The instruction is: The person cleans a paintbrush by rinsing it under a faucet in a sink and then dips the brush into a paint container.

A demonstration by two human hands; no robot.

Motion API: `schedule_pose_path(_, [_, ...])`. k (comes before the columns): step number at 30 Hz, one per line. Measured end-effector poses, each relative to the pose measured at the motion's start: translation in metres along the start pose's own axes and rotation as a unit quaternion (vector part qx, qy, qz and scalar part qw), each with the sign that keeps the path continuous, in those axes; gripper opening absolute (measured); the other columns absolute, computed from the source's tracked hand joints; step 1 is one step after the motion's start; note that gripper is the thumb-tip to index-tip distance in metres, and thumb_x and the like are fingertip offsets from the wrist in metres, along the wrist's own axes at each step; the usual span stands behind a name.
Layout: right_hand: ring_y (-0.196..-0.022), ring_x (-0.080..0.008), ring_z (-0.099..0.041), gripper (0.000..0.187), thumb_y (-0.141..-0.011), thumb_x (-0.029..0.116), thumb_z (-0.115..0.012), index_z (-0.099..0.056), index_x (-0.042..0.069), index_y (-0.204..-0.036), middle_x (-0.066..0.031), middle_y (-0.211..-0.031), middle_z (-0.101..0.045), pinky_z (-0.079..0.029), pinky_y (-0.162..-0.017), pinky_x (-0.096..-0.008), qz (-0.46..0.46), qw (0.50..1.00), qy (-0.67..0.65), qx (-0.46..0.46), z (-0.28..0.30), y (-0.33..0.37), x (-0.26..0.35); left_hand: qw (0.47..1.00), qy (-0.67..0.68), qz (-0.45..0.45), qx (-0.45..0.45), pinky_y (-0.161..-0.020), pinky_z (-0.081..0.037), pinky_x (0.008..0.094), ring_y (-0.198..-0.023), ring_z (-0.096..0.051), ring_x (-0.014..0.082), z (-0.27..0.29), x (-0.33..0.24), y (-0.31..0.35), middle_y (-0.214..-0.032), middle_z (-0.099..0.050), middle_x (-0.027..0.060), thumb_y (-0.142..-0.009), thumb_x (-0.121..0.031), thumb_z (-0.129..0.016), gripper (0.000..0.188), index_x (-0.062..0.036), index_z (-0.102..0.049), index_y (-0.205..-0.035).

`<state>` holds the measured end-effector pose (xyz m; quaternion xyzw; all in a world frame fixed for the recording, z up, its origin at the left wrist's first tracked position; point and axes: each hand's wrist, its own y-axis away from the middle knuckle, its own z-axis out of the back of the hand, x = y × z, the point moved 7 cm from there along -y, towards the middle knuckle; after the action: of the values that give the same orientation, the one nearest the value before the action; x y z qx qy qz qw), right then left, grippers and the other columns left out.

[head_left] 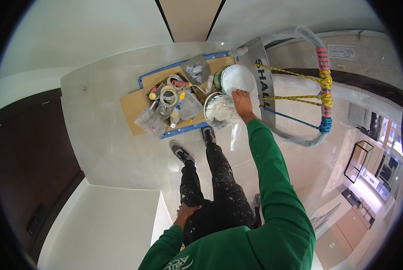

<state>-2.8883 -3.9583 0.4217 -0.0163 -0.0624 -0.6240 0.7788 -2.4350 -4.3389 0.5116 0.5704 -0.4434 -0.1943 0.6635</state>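
Right hand (242, 100) reaches down with the arm stretched out in a green sleeve (273, 180), fingers bent over the near rim of the white paint bucket (220, 110); whether the grip is closed on the rim or only resting there can't be told from this view. Left hand (186, 210) sits flat on the left thigh, grip loose and holding nothing. The bucket stands on the floor just ahead of the right shoe (208, 133), white paint inside. Touching it on the far side is a second bucket with a white lid (235, 78). Both sit at the right edge of a cardboard sheet (136, 108) with blue tape along its border, which carries tape rolls (169, 95), a small roller (181, 83), a plastic bottle (176, 115) and clear plastic bags (151, 121). Right of the buckets is a plastic-wrapped ladder (264, 85) with yellow and blue ropes (296, 98) tied across it. Trousers (219, 189) are dark with paint splatter. Floor (102, 135) is pale glossy tile.
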Motion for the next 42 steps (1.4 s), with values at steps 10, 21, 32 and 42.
schedule_pose_path(10, [-0.087,-0.0306,-0.054,0.008,-0.081,0.010,-0.050,-0.051,0.005,-0.087,-0.0124,-0.088,-0.055,-0.043,-0.076,-0.0409,-0.046,0.996,-0.074,0.007,-0.009,-0.010,-0.002,1.000,-0.003,-0.004,0.005,-0.104,-0.033,0.0493,-0.128,-0.035,0.0413,0.004,-0.004,0.003,-0.139,-0.035,0.0227,-0.048,-0.073,-0.073,0.128,-0.0001,-0.024,-0.140])
schedule_pose_path(21, [-0.107,-0.0332,-0.048,0.033,-0.074,0.016,-0.067,-0.058,0.008,-0.104,-0.0150,-0.117,-0.052,-0.042,-0.088,-0.0415,-0.066,0.982,-0.174,-0.038,0.016,-0.021,-0.012,1.000,-0.013,-0.002,0.015,-0.104,-0.032,0.0489,-0.129,-0.033,0.0419,0.010,-0.013,0.004,-0.139,-0.034,0.0238,-0.049,-0.073,-0.073,0.129,0.0013,-0.022,-0.141])
schedule_pose_path(32, [-0.124,-0.0312,-0.038,0.046,-0.074,0.021,-0.070,-0.060,0.020,-0.118,-0.0091,-0.136,-0.041,-0.044,-0.095,-0.0396,-0.169,0.971,-0.143,0.089,-0.009,-0.041,-0.018,0.999,0.030,0.009,0.017,-0.106,-0.029,0.0484,-0.131,-0.031,0.0411,0.020,-0.044,0.016,-0.141,-0.031,0.0258,-0.043,-0.074,-0.075,0.137,0.0057,-0.019,-0.140])
schedule_pose_path(42, [-0.125,-0.0329,-0.039,0.041,-0.078,0.012,-0.062,-0.058,0.008,-0.118,-0.0111,-0.137,-0.040,-0.045,-0.094,-0.0379,-0.078,0.980,-0.114,0.145,-0.015,-0.034,0.004,0.993,0.094,0.063,0.034,-0.106,-0.031,0.0468,-0.131,-0.033,0.0375,-0.014,-0.055,0.059,-0.142,-0.033,0.0216,-0.046,-0.073,-0.074,0.131,0.0012,-0.024,-0.141])
